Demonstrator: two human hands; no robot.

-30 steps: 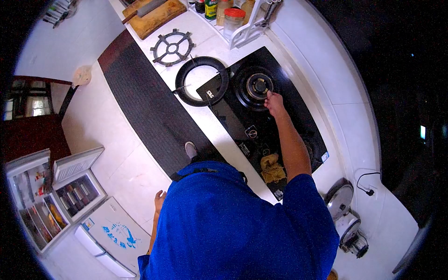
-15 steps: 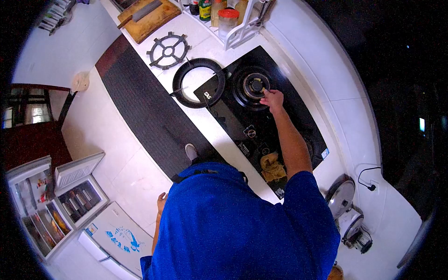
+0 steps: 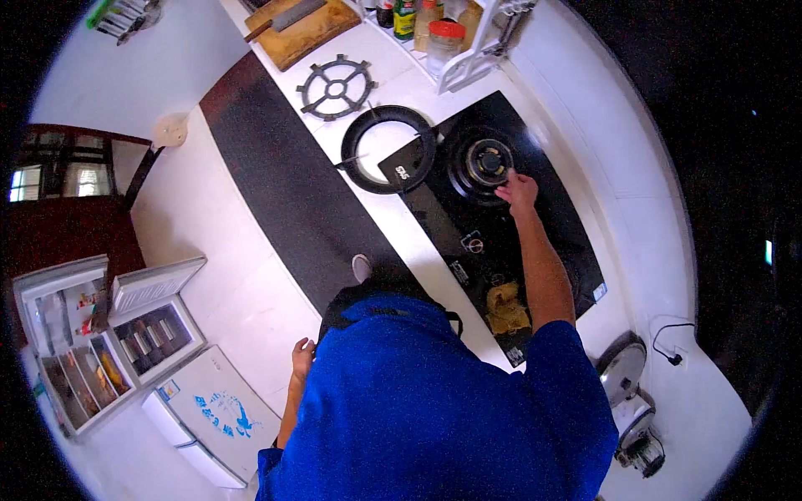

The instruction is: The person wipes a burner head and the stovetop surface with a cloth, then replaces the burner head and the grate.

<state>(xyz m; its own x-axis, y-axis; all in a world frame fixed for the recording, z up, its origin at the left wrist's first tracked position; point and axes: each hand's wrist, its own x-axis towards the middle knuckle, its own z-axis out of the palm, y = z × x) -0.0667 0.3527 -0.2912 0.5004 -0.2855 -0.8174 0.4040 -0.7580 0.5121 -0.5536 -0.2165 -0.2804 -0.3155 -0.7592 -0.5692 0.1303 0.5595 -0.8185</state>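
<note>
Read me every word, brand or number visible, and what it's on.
"SAS", middle letter uncertain: black cooktop, at the corner seen inside the black ring.
Too blurred to read: blue print on the white appliance.
Too small to read: the green bottle's label, the white sticker and the cooktop's other markings.

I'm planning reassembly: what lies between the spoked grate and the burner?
The head view shows mainly the black ring and some stovetop between spoked grate and burner.
</note>
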